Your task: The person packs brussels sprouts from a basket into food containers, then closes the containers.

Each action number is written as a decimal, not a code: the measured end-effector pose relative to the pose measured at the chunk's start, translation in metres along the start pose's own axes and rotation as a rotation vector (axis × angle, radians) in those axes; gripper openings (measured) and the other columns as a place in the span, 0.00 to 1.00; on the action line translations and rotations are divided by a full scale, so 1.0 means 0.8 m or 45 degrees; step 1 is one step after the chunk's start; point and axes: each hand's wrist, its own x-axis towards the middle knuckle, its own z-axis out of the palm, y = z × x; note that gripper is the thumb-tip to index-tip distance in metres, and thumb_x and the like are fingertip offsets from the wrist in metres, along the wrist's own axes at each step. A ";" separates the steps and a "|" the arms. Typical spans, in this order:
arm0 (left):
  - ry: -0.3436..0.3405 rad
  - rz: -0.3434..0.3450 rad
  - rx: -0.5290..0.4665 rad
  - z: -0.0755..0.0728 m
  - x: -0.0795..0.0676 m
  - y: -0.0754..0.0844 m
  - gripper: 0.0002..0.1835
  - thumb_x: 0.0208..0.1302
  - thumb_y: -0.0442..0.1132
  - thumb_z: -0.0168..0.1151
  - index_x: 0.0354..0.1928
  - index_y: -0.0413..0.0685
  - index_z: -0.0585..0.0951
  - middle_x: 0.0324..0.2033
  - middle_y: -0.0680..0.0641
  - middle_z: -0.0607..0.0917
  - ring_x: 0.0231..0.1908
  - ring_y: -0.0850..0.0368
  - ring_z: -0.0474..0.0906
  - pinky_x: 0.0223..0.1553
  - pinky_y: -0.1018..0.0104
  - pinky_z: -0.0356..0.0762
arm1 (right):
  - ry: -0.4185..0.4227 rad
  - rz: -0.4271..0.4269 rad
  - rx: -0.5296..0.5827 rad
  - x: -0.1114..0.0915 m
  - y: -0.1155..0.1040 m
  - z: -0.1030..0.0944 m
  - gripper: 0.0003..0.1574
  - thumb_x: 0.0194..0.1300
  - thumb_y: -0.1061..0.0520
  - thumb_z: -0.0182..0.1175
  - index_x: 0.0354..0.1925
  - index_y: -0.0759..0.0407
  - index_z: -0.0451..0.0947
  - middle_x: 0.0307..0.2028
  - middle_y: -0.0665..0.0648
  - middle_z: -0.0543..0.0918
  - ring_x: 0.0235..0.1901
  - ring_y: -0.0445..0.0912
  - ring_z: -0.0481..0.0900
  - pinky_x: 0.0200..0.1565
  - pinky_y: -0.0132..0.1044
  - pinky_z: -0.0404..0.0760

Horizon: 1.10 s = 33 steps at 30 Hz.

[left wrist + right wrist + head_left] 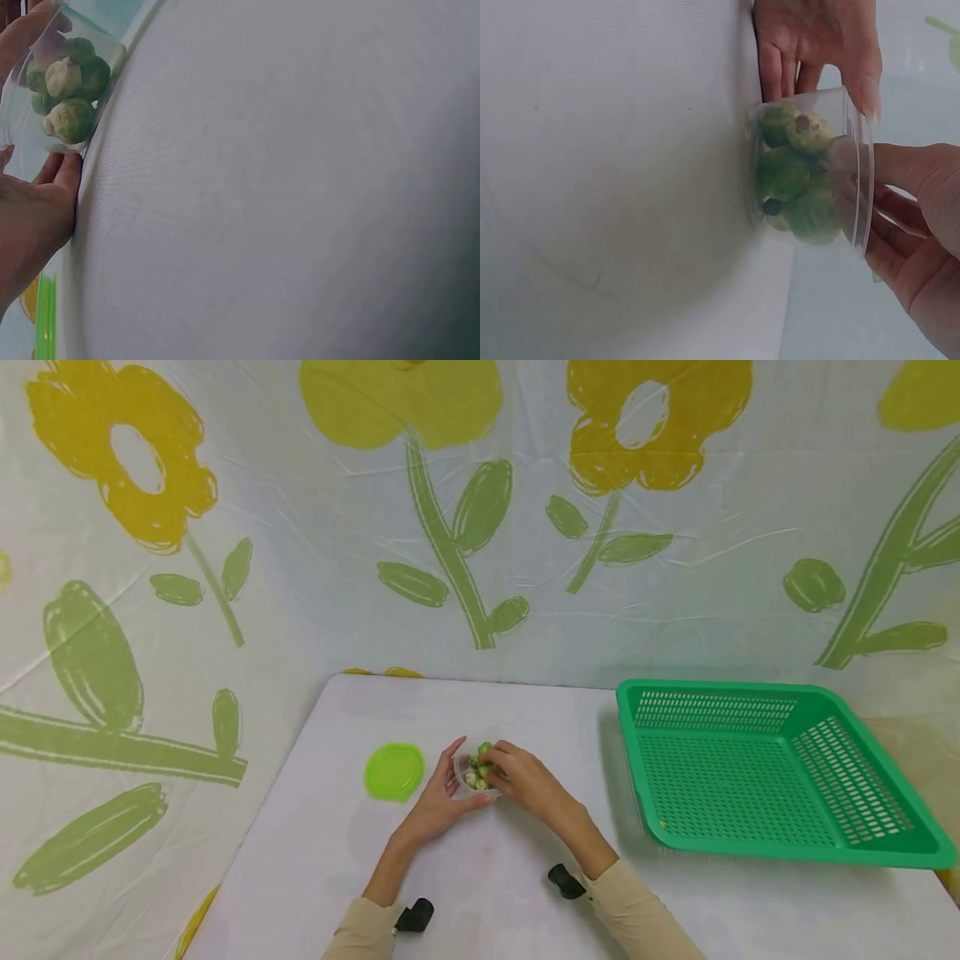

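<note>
A small clear plastic tub (462, 766) with several Brussels sprouts (784, 171) inside stands on the white table. My left hand (438, 806) holds the tub from its left side, thumb near the rim and fingers round the wall, as the right wrist view shows. From the other side, my right hand (528, 783) reaches over the rim, its curled fingers down among the sprouts and pinching one. Through the tub wall in the left wrist view, more sprouts (73, 120) show, pale cut ends among green leaves. The right fingertips are partly hidden by the sprouts and the wall.
A bright green round lid (394, 772) lies flat on the table, left of the tub. On the right stands a large green plastic basket (735, 785) with slotted walls and a small pale scrap in its near left corner. A flower-printed cloth (540, 635) hangs behind the table.
</note>
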 end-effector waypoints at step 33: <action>0.009 0.018 -0.007 0.000 0.001 -0.001 0.57 0.60 0.42 0.78 0.82 0.63 0.49 0.80 0.43 0.52 0.79 0.47 0.46 0.78 0.46 0.49 | 0.241 0.044 0.116 -0.027 0.021 -0.012 0.27 0.64 0.62 0.72 0.59 0.67 0.78 0.56 0.62 0.79 0.59 0.56 0.75 0.60 0.55 0.78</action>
